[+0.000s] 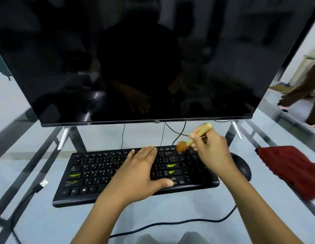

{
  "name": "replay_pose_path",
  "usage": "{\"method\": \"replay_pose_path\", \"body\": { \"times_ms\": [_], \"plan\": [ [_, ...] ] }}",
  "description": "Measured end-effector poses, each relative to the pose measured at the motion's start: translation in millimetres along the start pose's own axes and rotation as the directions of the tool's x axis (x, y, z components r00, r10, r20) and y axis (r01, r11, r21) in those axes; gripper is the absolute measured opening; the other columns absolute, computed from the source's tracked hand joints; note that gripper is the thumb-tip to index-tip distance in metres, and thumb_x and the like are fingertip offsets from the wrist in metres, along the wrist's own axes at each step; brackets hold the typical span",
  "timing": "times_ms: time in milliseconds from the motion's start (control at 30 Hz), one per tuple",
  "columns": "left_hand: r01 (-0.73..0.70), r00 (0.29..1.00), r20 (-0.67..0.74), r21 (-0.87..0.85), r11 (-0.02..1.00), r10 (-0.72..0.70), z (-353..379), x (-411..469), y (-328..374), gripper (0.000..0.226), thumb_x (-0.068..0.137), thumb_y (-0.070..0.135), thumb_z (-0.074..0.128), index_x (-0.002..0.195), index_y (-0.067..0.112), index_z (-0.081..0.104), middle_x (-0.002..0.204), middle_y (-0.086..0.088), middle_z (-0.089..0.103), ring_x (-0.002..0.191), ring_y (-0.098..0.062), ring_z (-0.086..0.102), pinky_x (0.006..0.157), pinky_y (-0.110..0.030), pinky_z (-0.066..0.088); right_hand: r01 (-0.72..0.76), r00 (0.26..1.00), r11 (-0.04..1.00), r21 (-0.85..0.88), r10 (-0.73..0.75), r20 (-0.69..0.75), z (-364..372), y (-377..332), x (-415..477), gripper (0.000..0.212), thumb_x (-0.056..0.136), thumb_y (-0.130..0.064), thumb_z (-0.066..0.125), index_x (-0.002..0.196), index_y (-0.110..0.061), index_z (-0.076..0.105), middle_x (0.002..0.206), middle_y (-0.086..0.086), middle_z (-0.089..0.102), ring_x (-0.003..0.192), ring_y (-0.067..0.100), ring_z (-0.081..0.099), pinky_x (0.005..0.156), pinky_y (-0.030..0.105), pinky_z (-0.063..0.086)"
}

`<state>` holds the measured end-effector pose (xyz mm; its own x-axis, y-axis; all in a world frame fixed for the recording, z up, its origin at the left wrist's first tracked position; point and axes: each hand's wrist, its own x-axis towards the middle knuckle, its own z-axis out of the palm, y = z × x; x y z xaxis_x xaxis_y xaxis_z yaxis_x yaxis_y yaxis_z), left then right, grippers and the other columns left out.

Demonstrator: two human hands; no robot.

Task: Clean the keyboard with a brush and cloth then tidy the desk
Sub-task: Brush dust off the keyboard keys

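A black keyboard [93, 175] with green marks on a few keys lies on the glass desk [153, 213]. My left hand [140, 173] rests flat on the middle keys, fingers spread, holding nothing. My right hand [213, 152] grips the pale wooden handle of a small brush [193, 138]. Its brown bristle head touches the keyboard's top row near the right end. A dark red cloth [290, 169] lies on the desk to the right, apart from both hands.
A large black monitor [135, 59] stands just behind the keyboard. A black mouse [242, 166] sits between keyboard and cloth. A loose USB plug [43, 183] and its cable lie at the left. Another cable [170, 223] runs along the desk front. A person stands at the far right.
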<state>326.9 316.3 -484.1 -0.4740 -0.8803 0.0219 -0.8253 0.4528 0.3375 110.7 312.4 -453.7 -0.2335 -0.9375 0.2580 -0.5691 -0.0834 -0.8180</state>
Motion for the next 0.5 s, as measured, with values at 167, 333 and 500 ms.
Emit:
{"method": "replay_pose_path", "body": {
  "times_ms": [167,333,500],
  "plan": [
    [0.018,0.998,-0.054,0.030,0.999,-0.016,2.7,-5.8,-3.2,0.112,0.066,0.086,0.036,0.154,0.023,0.005,0.161,0.010,0.002,0.146,-0.003,-0.007,0.116,-0.028,-0.010,-0.018,0.998,0.999,0.040,0.015,0.065,-14.0,5.6,-0.8,0.012,0.094,-0.028,0.057,0.088,-0.019,0.062,0.069,-0.002,0.073,0.065,0.007,0.069,0.069,0.031,0.058],
    [0.019,0.999,-0.052,0.051,0.999,-0.016,7.5,-6.0,-4.6,0.114,0.066,0.088,0.033,0.154,0.023,0.002,0.161,0.009,-0.001,0.146,-0.003,-0.010,0.116,-0.029,-0.011,-0.015,0.999,0.994,0.107,0.019,-0.036,-24.1,12.7,-5.5,0.012,0.095,-0.023,0.056,0.088,-0.014,0.061,0.075,-0.005,0.074,0.067,0.007,0.069,0.068,0.023,0.056],
    [0.004,0.998,-0.068,0.062,0.998,0.000,9.2,-5.0,-7.5,0.114,0.065,0.090,0.032,0.154,0.022,0.005,0.161,0.009,0.002,0.146,-0.004,-0.007,0.115,-0.028,-0.010,-0.048,0.999,0.999,0.004,0.048,-0.008,-27.5,17.4,-16.5,0.012,0.093,-0.029,0.058,0.085,-0.020,0.060,0.072,0.000,0.072,0.065,0.008,0.067,0.062,0.026,0.055]
  ]
}}
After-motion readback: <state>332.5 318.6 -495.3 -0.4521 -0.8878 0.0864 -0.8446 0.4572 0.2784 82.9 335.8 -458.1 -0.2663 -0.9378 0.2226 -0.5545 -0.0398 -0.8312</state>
